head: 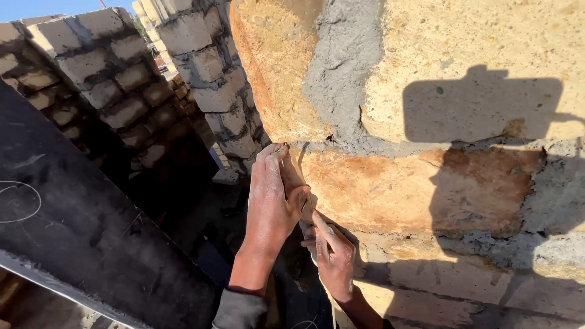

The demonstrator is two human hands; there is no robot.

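My left hand point(270, 204) reaches up to the end corner of a wall of tan stone blocks point(426, 189). Its fingers lie together along the wall's end and its thumb presses on the face. Between them it clasps a thin tan flat piece point(294, 173) against the corner. Just below, my right hand point(334, 256) rests against the same corner with its index finger pointing up towards the left thumb. Something small and pale sits at its fingertips; what it is I cannot tell. Grey mortar point(341, 79) fills the joints above.
A dark slanted board point(73, 225) crosses the lower left. Behind it stand other block walls point(116, 79) and a block column point(207, 73), with a shaded drop between them. Shadows fall across the wall's right side.
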